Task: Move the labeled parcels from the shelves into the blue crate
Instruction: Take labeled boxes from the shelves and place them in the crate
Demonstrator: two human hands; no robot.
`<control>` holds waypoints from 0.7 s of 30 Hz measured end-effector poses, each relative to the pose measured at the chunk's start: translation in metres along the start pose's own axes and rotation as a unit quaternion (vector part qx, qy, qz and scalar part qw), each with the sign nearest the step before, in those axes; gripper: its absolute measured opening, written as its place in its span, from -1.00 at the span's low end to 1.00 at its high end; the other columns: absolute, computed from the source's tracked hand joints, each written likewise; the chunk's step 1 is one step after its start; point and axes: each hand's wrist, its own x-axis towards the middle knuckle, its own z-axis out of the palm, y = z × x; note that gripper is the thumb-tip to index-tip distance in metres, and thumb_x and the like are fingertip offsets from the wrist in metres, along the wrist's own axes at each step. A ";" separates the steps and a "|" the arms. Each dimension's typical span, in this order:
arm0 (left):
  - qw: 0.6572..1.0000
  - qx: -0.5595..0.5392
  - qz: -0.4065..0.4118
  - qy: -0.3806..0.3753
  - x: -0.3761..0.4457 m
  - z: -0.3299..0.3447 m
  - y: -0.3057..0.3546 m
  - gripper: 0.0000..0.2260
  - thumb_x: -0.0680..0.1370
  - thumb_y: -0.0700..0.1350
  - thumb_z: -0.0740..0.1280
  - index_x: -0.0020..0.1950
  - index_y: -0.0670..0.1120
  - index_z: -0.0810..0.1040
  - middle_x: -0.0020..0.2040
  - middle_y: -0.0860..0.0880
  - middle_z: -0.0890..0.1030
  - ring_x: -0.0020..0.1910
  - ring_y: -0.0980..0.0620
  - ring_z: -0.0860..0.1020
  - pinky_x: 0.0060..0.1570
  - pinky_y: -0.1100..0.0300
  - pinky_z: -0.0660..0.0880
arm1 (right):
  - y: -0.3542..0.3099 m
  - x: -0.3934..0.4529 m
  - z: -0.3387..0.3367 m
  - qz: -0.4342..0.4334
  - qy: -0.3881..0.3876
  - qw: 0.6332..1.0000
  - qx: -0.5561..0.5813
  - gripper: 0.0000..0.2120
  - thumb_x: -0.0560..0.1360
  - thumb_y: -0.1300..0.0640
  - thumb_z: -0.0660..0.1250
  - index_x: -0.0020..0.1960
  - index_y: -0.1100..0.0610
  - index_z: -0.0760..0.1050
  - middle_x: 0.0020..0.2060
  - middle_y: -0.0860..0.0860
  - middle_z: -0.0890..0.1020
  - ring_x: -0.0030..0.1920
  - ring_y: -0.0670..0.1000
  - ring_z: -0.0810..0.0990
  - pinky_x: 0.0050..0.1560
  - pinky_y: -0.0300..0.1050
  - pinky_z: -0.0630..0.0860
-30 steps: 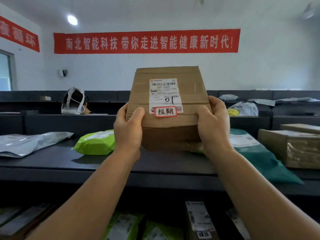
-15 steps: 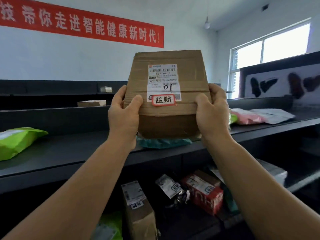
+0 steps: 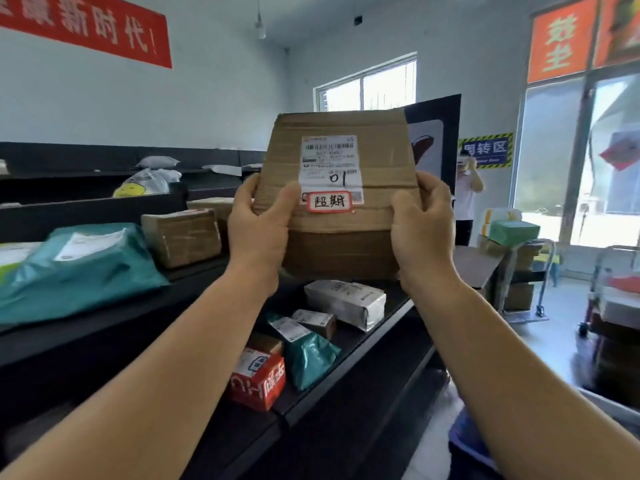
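Above the shelf [image 3: 104, 327], both hands grip the parcel [image 3: 341, 244].

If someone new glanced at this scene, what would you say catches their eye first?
Most likely the brown cardboard parcel held up in mid-frame by the left hand and right hand, its white label bearing a red-bordered sticker. Next, the red banner on the wall at upper left.

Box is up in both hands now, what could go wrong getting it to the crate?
The cardboard box is held only at its side edges by the left hand and right hand, so it may slip. Raised this high, it hides the path ahead. The blue crate sits barely in view, low right.
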 end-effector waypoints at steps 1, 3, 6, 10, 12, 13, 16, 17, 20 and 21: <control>1.000 -0.003 -0.007 -0.008 0.000 0.018 -0.008 -0.43 0.49 0.01 0.42 0.46 0.06 0.31 0.07 0.14 0.52 0.01 0.15 0.55 -0.18 0.27 0.48 | 0.006 0.011 -0.013 0.001 0.008 1.000 -0.008 -0.69 0.48 0.13 0.20 0.19 -0.10 0.41 -0.07 -0.16 0.56 -0.07 -0.09 0.56 -0.12 -0.11 0.50; 1.000 -0.006 -0.021 -0.023 0.000 0.052 -0.026 -0.43 0.48 0.01 0.42 0.45 0.07 0.31 0.04 0.16 0.50 0.00 0.16 0.54 -0.20 0.27 0.47 | 0.018 0.033 -0.038 0.001 0.026 0.999 -0.027 -0.68 0.48 0.13 0.21 0.22 -0.08 0.41 -0.07 -0.17 0.55 -0.09 -0.11 0.54 -0.11 -0.10 0.50; 0.998 -0.015 -0.044 -0.039 0.000 0.102 -0.055 -0.43 0.48 0.01 0.43 0.44 0.06 0.32 0.05 0.13 0.51 0.00 0.16 0.53 -0.19 0.29 0.45 | 0.038 0.064 -0.075 -0.001 0.055 0.997 -0.057 -0.68 0.49 0.13 0.21 0.22 -0.09 0.40 -0.09 -0.20 0.53 -0.12 -0.14 0.52 -0.07 -0.08 0.50; 0.996 -0.005 -0.067 -0.055 -0.009 0.164 -0.087 -0.48 0.49 -0.01 0.41 0.42 0.07 0.35 0.03 0.12 0.50 -0.01 0.16 0.52 -0.13 0.23 0.47 | 0.066 0.103 -0.123 0.010 0.079 0.993 -0.089 -0.66 0.49 0.14 0.21 0.24 -0.06 0.42 -0.11 -0.22 0.52 -0.09 -0.12 0.52 0.02 -0.01 0.52; 0.994 -0.004 -0.084 -0.070 -0.014 0.193 -0.103 -0.49 0.49 0.01 0.41 0.41 0.05 0.36 0.09 0.08 0.52 0.02 0.11 0.54 -0.08 0.20 0.50 | 0.080 0.119 -0.147 0.019 0.095 0.990 -0.100 -0.66 0.49 0.13 0.20 0.25 -0.05 0.43 -0.11 -0.22 0.50 -0.04 -0.05 0.52 0.04 0.02 0.52; 0.992 -0.004 -0.094 -0.079 -0.017 0.206 -0.111 -0.47 0.48 0.02 0.42 0.42 0.04 0.36 0.12 0.06 0.53 0.05 0.07 0.55 -0.01 0.15 0.52 | 0.087 0.126 -0.158 0.024 0.100 0.989 -0.107 -0.66 0.49 0.13 0.20 0.25 -0.06 0.42 -0.10 -0.21 0.51 -0.01 -0.04 0.52 0.02 0.01 0.51; 0.987 0.013 -0.113 -0.110 -0.026 0.245 -0.137 -0.40 0.44 0.08 0.45 0.43 0.03 0.34 0.13 0.06 0.54 0.06 0.08 0.55 0.05 0.12 0.51 | 0.108 0.141 -0.193 0.041 0.112 0.984 -0.131 -0.64 0.48 0.11 0.19 0.27 -0.07 0.40 0.01 -0.10 0.54 0.03 0.00 0.53 0.06 0.04 0.52; 0.985 0.024 -0.118 -0.121 -0.030 0.256 -0.145 -0.38 0.44 0.09 0.45 0.44 0.02 0.32 0.13 0.07 0.54 0.03 0.11 0.54 0.04 0.14 0.50 | 0.116 0.145 -0.204 0.045 0.117 0.982 -0.143 -0.62 0.47 0.11 0.18 0.28 -0.06 0.39 0.05 -0.07 0.55 0.05 0.02 0.53 0.08 0.06 0.52; 0.977 0.063 -0.134 -0.154 -0.045 0.286 -0.168 -0.30 0.41 0.12 0.47 0.47 0.02 0.27 0.13 0.07 0.48 -0.03 0.16 0.49 0.04 0.15 0.46 | 0.136 0.155 -0.235 0.067 0.129 0.973 -0.177 -0.62 0.49 0.13 0.19 0.30 -0.02 0.40 0.03 -0.05 0.54 0.05 0.04 0.51 0.05 -0.02 0.46; 0.974 0.073 -0.140 -0.163 -0.049 0.294 -0.177 -0.28 0.40 0.12 0.48 0.48 0.01 0.26 0.14 0.07 0.47 0.00 0.12 0.49 0.06 0.14 0.45 | 0.143 0.158 -0.245 0.075 0.133 0.972 -0.181 -0.62 0.50 0.14 0.19 0.31 0.00 0.40 -0.03 -0.08 0.52 0.01 0.01 0.50 0.00 -0.07 0.42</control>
